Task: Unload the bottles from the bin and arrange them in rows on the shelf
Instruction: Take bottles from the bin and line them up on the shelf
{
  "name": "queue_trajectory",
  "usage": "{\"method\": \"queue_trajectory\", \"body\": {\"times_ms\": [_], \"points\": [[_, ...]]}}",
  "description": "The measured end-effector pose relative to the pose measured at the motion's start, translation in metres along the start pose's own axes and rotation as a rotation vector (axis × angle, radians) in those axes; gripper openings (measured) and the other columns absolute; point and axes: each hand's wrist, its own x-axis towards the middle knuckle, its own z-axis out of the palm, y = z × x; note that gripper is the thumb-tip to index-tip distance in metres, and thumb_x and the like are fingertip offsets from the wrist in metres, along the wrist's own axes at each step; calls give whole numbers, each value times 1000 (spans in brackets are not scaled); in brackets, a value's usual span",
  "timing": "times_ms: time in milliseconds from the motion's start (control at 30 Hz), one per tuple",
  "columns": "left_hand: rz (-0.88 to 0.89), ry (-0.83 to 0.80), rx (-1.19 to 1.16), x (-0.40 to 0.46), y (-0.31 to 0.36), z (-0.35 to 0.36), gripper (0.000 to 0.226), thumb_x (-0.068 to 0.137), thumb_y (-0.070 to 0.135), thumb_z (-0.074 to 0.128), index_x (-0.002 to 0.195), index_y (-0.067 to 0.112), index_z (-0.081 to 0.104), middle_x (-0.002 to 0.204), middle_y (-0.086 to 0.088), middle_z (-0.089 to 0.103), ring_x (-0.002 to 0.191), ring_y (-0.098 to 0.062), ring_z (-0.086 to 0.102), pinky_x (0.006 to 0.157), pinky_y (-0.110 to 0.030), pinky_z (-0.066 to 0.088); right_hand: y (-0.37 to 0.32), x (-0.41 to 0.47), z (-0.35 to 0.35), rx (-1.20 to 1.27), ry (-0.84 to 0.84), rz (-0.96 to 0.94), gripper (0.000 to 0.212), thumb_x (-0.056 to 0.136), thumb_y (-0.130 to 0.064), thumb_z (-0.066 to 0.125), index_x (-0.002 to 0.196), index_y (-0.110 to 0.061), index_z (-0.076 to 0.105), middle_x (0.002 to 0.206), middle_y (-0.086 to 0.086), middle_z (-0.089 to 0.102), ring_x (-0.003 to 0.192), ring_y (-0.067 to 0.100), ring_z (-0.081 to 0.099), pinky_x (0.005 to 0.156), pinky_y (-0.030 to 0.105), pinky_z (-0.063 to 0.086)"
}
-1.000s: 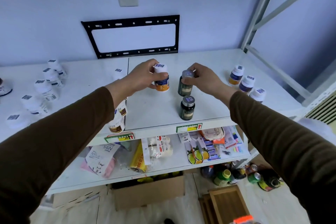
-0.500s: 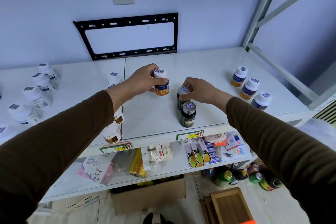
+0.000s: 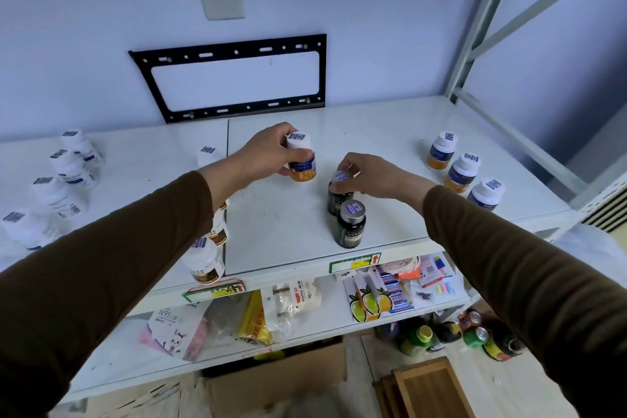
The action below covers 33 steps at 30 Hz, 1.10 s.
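Observation:
My left hand (image 3: 268, 154) grips a white-capped bottle with a blue and orange label (image 3: 301, 161), held just over the white top shelf (image 3: 278, 231). My right hand (image 3: 376, 176) is closed on the cap of a dark green bottle (image 3: 339, 195) that stands on the shelf. A second dark green bottle (image 3: 351, 224) stands right in front of it, near the shelf's front edge. Three blue and orange bottles (image 3: 459, 171) stand in a row at the right. The bin is not in view.
Several white bottles (image 3: 64, 185) stand on the shelf's left part, and more (image 3: 205, 260) run along the panel seam under my left arm. A black wall bracket (image 3: 234, 76) hangs behind. The lower shelf holds packets (image 3: 298, 299); a cardboard box (image 3: 278, 380) and drink bottles (image 3: 451, 336) sit on the floor.
My right hand has brought its dark green bottle down and nearer, right behind the front dark bottle. My left hand still holds its bottle in about the same place.

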Motion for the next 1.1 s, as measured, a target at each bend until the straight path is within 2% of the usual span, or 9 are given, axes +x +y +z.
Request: {"method": "queue_trajectory", "body": {"times_ms": [67, 233, 400, 533, 600, 667, 767, 967, 1100], "points": [[9, -4, -6, 4, 2, -2, 32, 85, 29, 75, 112, 21, 59, 111, 3, 66, 100, -10, 65, 70, -26, 60, -1, -1, -4, 5, 39, -9, 45, 75, -50, 78, 108, -23, 61, 110, -4, 64, 101, 17, 61, 81, 31, 50], [43, 4, 28, 24, 13, -1, 30, 84, 32, 75, 109, 24, 60, 108, 5, 68, 99, -9, 65, 77, -30, 59, -3, -10, -20, -11, 137, -31, 43, 79, -49, 76, 110, -23, 61, 113, -6, 62, 100, 14, 59, 73, 25, 46], [124, -49, 41, 52, 32, 15, 26, 81, 35, 77, 99, 30, 61, 106, 7, 71, 98, -9, 66, 81, -31, 52, 5, -28, -42, -158, 293, -37, 37, 86, -48, 69, 112, -24, 61, 114, -6, 62, 102, 15, 58, 85, 31, 48], [150, -93, 47, 75, 50, 41, 31, 80, 37, 78, 102, 22, 61, 104, 1, 71, 99, -15, 67, 88, -41, 54, 22, -41, -62, -216, 404, -5, 33, 88, -47, 66, 113, -25, 62, 113, -8, 63, 102, 13, 56, 80, 29, 43], [156, -112, 45, 87, 60, 58, 34, 81, 37, 78, 104, 20, 61, 105, -3, 70, 101, -21, 67, 91, -45, 55, 34, -47, -75, -228, 439, 28, 31, 88, -47, 65, 112, -28, 62, 105, -13, 60, 99, 11, 54, 76, 27, 37], [155, -127, 30, 99, 69, 76, 37, 80, 35, 78, 107, 18, 58, 108, -6, 69, 104, -23, 66, 93, -47, 55, 47, -52, -90, -231, 466, 63, 29, 88, -47, 65, 111, -29, 63, 93, -18, 54, 93, 11, 51, 74, 26, 34], [127, -148, 0, 119, 83, 102, 42, 80, 31, 78, 110, 14, 54, 113, -9, 67, 106, -24, 66, 91, -48, 56, 68, -56, -114, -234, 480, 100, 28, 89, -45, 64, 112, -28, 63, 101, -14, 56, 85, 9, 54, 70, 23, 34], [85, -115, 28, 166, 107, 152, 36, 80, 22, 78, 107, 11, 55, 114, -12, 64, 107, -26, 65, 88, -48, 57, 116, -54, -160, -221, 487, 100, 30, 91, -44, 63, 115, -26, 63, 117, -8, 64, 109, 15, 57, 84, 32, 45], [45, -74, 106, 198, 110, 183, 34, 78, 22, 77, 103, 12, 56, 112, -10, 63, 107, -25, 64, 90, -48, 56, 150, -45, -183, -218, 504, 84, 28, 91, -43, 63, 114, -28, 63, 116, -10, 64, 109, 13, 57, 77, 26, 36]]}}
